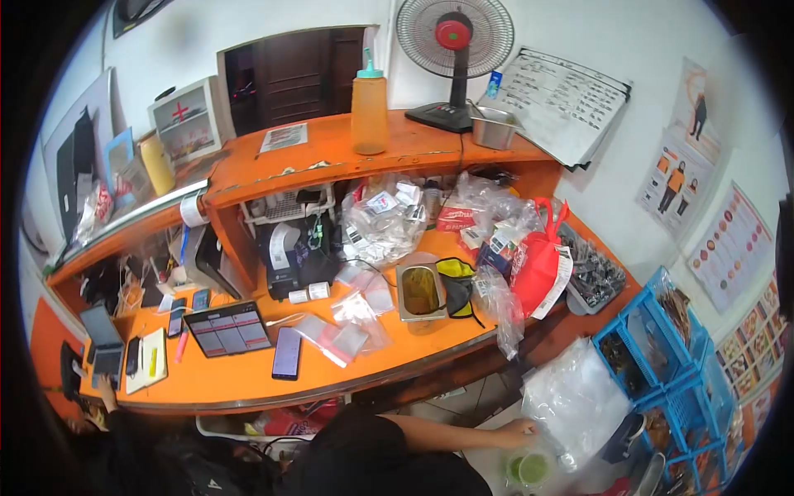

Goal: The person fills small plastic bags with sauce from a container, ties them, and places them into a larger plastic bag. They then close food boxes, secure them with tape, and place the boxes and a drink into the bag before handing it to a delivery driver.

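From the bottom middle, a black-sleeved forearm reaches right to my left hand (516, 433), whose fingers are curled closed. Just below the hand stands a clear plastic cup (529, 470) with green contents. The hand meets the edge of some clear plastic bags (575, 398), and what its fingers grip, if anything, is hidden. Both bags and cup are on a pale work surface (484, 463). My right hand is out of view.
Beyond is an orange counter (240, 376) with a tablet (227, 331), phone (286, 354), metal container (421, 292) and red bag (538, 269). Blue crates (653, 331) stand at the right. At far left, another person's hand (107, 394) is by a laptop (106, 355).
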Motion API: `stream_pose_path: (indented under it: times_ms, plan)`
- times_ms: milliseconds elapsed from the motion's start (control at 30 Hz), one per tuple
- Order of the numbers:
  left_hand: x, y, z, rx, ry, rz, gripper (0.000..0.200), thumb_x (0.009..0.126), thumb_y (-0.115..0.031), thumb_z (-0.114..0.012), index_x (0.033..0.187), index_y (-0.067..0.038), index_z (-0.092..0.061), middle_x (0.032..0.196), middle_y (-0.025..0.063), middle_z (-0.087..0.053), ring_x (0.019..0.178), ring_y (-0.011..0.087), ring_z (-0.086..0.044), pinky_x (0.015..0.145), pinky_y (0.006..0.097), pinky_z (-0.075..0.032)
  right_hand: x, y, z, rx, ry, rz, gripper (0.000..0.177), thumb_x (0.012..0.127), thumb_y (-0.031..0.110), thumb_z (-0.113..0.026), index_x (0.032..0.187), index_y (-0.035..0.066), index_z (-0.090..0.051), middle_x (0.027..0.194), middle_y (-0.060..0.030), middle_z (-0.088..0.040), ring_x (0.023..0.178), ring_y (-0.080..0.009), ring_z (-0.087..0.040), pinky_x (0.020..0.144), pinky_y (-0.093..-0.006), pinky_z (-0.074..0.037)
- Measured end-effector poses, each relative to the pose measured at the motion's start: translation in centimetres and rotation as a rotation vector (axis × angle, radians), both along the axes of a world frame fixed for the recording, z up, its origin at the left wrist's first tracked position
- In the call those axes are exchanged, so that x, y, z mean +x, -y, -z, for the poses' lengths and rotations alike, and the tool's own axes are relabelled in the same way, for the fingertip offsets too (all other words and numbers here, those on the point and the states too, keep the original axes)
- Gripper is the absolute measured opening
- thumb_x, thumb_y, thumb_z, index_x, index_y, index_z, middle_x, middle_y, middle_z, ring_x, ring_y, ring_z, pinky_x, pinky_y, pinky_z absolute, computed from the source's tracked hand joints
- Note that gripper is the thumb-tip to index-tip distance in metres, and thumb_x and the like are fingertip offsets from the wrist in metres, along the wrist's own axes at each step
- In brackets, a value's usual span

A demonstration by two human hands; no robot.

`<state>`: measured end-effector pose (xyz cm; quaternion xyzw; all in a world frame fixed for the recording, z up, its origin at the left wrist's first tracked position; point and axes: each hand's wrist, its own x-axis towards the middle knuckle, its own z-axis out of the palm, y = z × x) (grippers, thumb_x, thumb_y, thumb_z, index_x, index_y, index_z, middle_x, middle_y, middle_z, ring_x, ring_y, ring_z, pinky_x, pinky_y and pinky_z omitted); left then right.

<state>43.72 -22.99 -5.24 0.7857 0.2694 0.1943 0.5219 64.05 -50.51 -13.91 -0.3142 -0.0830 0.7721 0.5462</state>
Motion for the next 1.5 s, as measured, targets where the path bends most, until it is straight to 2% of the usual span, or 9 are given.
stream_pose_path:
  times_ms: [33, 267, 500, 800, 900, 1067, 1200, 1467, 1500]
  plan:
    - [2.2, 0.6, 2.7, -0.201, 0.091, -0.058, 0.027, 0.082, -0.024, -0.059, 0.092, 0.001, -0.066, 0.110, 0.0154, -0.062, 0.099, 0.0240, -0.059, 0.077, 0.0335, -0.047, -8.5, -2.0, -10.2, -0.371, 0.643, 0.191, 0.036, 0.093, 0.021, -0.058, 0.123, 0.006, -0.044, 0.112, -0.0110, -0.055, 0.105, -0.0283, -0.059, 0.094, -0.0405, -0.049]
    - [1.9, 0.4, 1.1, -0.199, -0.004, 0.072, 0.026, 0.081, -0.027, -0.063, 0.083, -0.002, -0.069, 0.065, 0.0081, -0.064, 0.059, 0.0196, -0.062, 0.060, 0.0344, -0.050, -9.4, -3.7, -7.1, -0.254, 0.435, 0.354, 0.025, 0.094, 0.020, -0.054, 0.113, 0.004, -0.053, 0.100, -0.0109, -0.061, 0.093, -0.0256, -0.061, 0.086, -0.0391, -0.051]
    - [-1.6, -0.1, -2.8, -0.305, -0.255, 0.133, 0.023, 0.076, -0.022, -0.067, 0.077, 0.001, -0.066, 0.062, 0.0093, -0.063, 0.057, 0.0207, -0.062, 0.058, 0.0354, -0.048, -9.0, -2.5, -9.0, -0.275, 0.971, 0.606, 0.011, 0.092, 0.012, -0.054, 0.094, 0.001, -0.056, 0.085, -0.0093, -0.059, 0.076, -0.0196, -0.056, 0.068, -0.0344, -0.048]
    - [-1.6, 1.4, -7.7, 0.004, 0.070, 0.132, 0.018, 0.083, -0.015, -0.064, 0.074, -0.001, -0.058, 0.068, 0.0067, -0.059, 0.062, 0.0126, -0.054, 0.058, 0.0321, -0.043, -11.9, -5.2, -20.0, 0.085, 1.426, 0.710, 0.005, 0.087, -0.001, -0.059, 0.083, 0.000, -0.055, 0.072, -0.0073, -0.056, 0.066, -0.0164, -0.051, 0.063, -0.0295, -0.045]
    - [-1.6, 2.3, -10.2, -0.539, 0.371, 0.262, 0.014, 0.084, -0.011, -0.062, 0.076, -0.001, -0.056, 0.072, 0.0073, -0.059, 0.063, 0.0146, -0.054, 0.059, 0.0323, -0.043, -11.5, -5.5, -22.0, 0.131, 1.718, 0.833, 0.005, 0.087, 0.000, -0.059, 0.091, -0.001, -0.057, 0.077, -0.0073, -0.056, 0.069, -0.0158, -0.049, 0.066, -0.0294, -0.044]
    - [-2.9, 4.0, -16.6, 0.230, 0.406, 0.169, 0.009, 0.081, -0.004, -0.062, 0.087, -0.001, -0.056, 0.075, 0.0116, -0.057, 0.071, 0.0234, -0.058, 0.064, 0.0347, -0.045, -12.7, -7.0, -26.4, 0.301, 1.416, 0.850, 0.018, 0.087, 0.000, -0.059, 0.104, -0.002, -0.058, 0.087, -0.0080, -0.055, 0.076, -0.0158, -0.048, 0.073, -0.0296, -0.043]
    - [-2.5, 6.5, -20.1, 0.505, 0.285, 0.193, 0.014, 0.079, -0.012, -0.063, 0.085, -0.001, -0.057, 0.083, 0.0109, -0.057, 0.081, 0.0303, -0.059, 0.070, 0.0414, -0.047, -12.7, -8.9, -26.3, 0.383, 1.715, 0.573, 0.017, 0.087, 0.004, -0.059, 0.103, -0.003, -0.058, 0.090, -0.0097, -0.057, 0.078, -0.0175, -0.051, 0.074, -0.0297, -0.044]
    - [-7.0, -0.3, -21.0, 0.514, 0.407, 0.367, 0.090, 0.057, -0.029, -0.082, 0.131, -0.003, -0.038, 0.125, 0.0188, -0.046, 0.119, 0.0374, -0.045, 0.097, 0.0447, -0.039, -11.8, -9.8, -32.1, 0.452, 1.852, 0.256, 0.014, 0.091, 0.010, -0.058, 0.098, -0.001, -0.062, 0.083, -0.0089, -0.058, 0.067, -0.0163, -0.056, 0.062, -0.0304, -0.046]
    - [-6.8, -1.1, -19.0, 0.434, 0.166, 0.476, 0.109, 0.053, -0.034, -0.087, 0.140, -0.002, -0.030, 0.135, 0.0205, -0.038, 0.130, 0.0379, -0.033, 0.107, 0.0454, -0.029, -10.6, -11.2, -31.2, 0.284, 1.394, 0.219, 0.057, 0.074, 0.021, -0.076, 0.119, -0.002, -0.050, 0.113, -0.0124, -0.055, 0.106, -0.0189, -0.051, 0.093, -0.0314, -0.041]
